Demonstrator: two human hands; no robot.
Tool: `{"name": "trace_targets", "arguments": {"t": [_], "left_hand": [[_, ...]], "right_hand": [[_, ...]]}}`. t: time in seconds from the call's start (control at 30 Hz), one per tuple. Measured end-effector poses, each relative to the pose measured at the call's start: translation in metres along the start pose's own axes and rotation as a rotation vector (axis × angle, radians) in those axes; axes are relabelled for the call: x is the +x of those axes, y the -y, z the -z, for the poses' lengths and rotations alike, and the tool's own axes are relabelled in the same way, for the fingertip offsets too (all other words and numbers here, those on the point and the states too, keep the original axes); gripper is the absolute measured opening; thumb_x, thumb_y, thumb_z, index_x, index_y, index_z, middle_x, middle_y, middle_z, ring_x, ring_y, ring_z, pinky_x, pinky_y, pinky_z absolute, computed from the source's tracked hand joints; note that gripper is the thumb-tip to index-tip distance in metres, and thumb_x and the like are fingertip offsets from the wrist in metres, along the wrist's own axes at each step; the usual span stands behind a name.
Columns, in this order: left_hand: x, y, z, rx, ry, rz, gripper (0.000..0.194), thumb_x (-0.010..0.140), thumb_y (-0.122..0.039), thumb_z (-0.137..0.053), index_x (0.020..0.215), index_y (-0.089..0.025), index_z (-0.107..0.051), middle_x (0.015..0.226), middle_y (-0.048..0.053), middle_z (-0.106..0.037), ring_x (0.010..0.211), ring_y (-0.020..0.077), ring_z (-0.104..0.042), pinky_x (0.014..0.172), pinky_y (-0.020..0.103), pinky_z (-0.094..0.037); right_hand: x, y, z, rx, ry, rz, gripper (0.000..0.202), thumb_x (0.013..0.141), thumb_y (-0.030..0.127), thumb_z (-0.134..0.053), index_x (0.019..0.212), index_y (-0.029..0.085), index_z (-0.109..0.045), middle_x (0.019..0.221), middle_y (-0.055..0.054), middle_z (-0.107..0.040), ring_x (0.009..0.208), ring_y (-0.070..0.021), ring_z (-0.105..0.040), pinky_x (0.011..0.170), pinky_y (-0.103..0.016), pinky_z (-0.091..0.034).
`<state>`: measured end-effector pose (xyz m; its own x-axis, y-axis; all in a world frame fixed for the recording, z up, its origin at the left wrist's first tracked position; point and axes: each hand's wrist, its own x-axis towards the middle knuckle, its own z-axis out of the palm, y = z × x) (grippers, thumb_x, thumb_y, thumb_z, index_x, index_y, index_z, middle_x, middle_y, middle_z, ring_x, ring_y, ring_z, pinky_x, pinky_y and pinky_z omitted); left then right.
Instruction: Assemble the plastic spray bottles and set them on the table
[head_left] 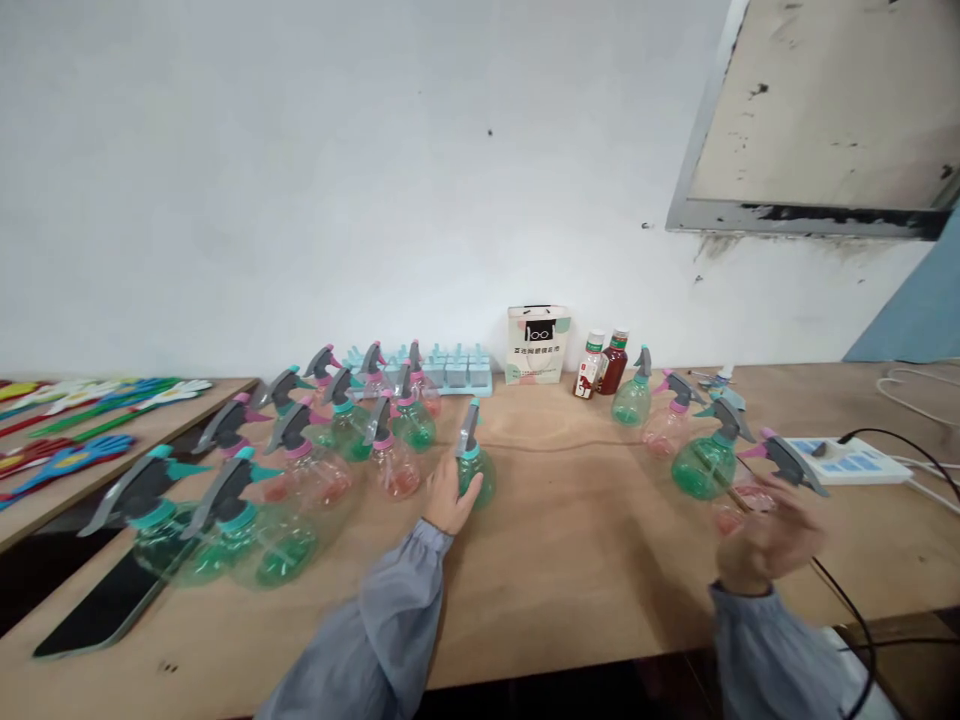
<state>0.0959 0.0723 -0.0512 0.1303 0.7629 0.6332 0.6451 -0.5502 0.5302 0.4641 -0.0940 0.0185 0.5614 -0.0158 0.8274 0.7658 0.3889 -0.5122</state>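
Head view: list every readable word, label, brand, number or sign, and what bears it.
Paper bag: seemingly "网眼镜", within a blurred row of characters; smaller print below unreadable.
Red-labelled bottle: label too small to read.
Dark red bottle: label too small to read.
Nothing else legible.
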Motion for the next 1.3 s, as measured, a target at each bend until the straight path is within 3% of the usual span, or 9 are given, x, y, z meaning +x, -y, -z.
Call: {"name": "trace_targets", "arguments": {"t": [0.07,0.17,0.3,0.5,0.63,0.7,0.9,1.1,1.3], "left_hand": [[-0.011,-0.009,-0.004,0.017,0.017,-0.014,0.057,0.094,-0.041,-0.042,0.145,-0.015,-0.043,0.131,0.019,-0.061,0.124,0.0301,-0.057,0.103,0.048,-0.045],[-0.026,-0.027,-0.006,0.081,0.043,-0.07,0.063,0.093,-0.043,-0.047,0.149,-0.015,-0.039,0.131,0.019,-0.061,0.12,0.0301,-0.059,0.1,0.047,-0.045],[-0.035,-0.045,-0.007,0.138,0.029,-0.234,0.068,0.088,-0.053,-0.057,0.146,-0.02,-0.044,0.119,0.015,-0.065,0.109,0.0298,-0.062,0.096,0.046,-0.045],[-0.022,-0.023,0.015,0.171,-0.204,-0.359,0.075,0.082,-0.062,-0.058,0.14,-0.017,-0.043,0.121,0.017,-0.061,0.111,0.032,-0.059,0.099,0.05,-0.042],[0.004,0.011,0.059,0.236,-0.558,-0.031,0.068,0.085,-0.054,-0.056,0.138,-0.014,-0.038,0.133,0.023,-0.05,0.13,0.0349,-0.048,0.106,0.054,-0.038],[0.016,0.023,0.078,0.262,-0.616,0.152,0.076,0.084,-0.056,-0.058,0.142,-0.013,-0.032,0.141,0.024,-0.045,0.137,0.0363,-0.041,0.11,0.057,-0.033],[0.024,0.039,0.08,0.24,-0.296,0.418,0.063,0.082,-0.052,-0.063,0.133,-0.018,-0.048,0.13,0.019,-0.06,0.128,0.0393,-0.05,0.106,0.062,-0.035],[0.015,0.037,0.059,0.28,-0.173,0.342,0.06,0.079,-0.056,-0.064,0.124,-0.017,-0.055,0.119,0.017,-0.064,0.116,0.0358,-0.058,0.094,0.052,-0.043],[0.011,0.031,0.051,0.344,-0.171,0.282,0.059,0.082,-0.056,-0.06,0.124,-0.015,-0.056,0.112,0.018,-0.066,0.109,0.0355,-0.06,0.09,0.048,-0.042]], "right_hand": [[-0.038,0.032,-0.033,0.121,0.374,-0.034,0.028,0.088,0.046,-0.061,0.106,0.025,-0.06,0.106,-0.009,-0.065,0.105,-0.0314,-0.064,0.097,-0.061,-0.048],[-0.088,0.069,-0.086,0.24,0.821,-0.162,0.041,0.089,0.041,-0.064,0.126,0.026,-0.056,0.126,-0.011,-0.063,0.12,-0.0279,-0.06,0.107,-0.053,-0.046],[-0.121,0.092,-0.144,0.466,1.078,-0.378,0.081,0.079,0.045,-0.075,0.148,0.027,-0.037,0.153,-0.012,-0.046,0.141,-0.0276,-0.046,0.116,-0.049,-0.039],[-0.11,0.094,-0.183,0.632,1.122,-0.469,0.045,0.081,0.034,-0.067,0.124,0.026,-0.062,0.128,-0.007,-0.067,0.126,-0.0235,-0.06,0.116,-0.045,-0.038],[-0.092,0.083,-0.197,0.713,1.139,-0.643,0.033,0.074,0.028,-0.067,0.107,0.028,-0.072,0.112,-0.004,-0.074,0.121,-0.0237,-0.062,0.117,-0.047,-0.034],[-0.083,0.077,-0.204,0.761,1.167,-0.81,0.031,0.068,0.028,-0.067,0.099,0.026,-0.073,0.101,-0.003,-0.077,0.118,-0.025,-0.064,0.115,-0.047,-0.036],[-0.068,0.072,-0.217,0.96,1.301,-1.211,0.032,0.055,0.02,-0.062,0.086,0.021,-0.071,0.089,-0.006,-0.079,0.1,-0.0277,-0.072,0.093,-0.042,-0.054],[-0.068,0.085,-0.222,1.024,1.291,-1.251,0.029,0.054,0.02,-0.06,0.081,0.02,-0.071,0.092,-0.007,-0.079,0.097,-0.0272,-0.072,0.081,-0.036,-0.056],[-0.078,0.084,-0.236,0.949,1.289,-1.225,0.019,0.047,0.021,-0.055,0.063,0.018,-0.065,0.073,-0.007,-0.074,0.069,-0.0211,-0.067,0.053,-0.027,-0.045]]}}
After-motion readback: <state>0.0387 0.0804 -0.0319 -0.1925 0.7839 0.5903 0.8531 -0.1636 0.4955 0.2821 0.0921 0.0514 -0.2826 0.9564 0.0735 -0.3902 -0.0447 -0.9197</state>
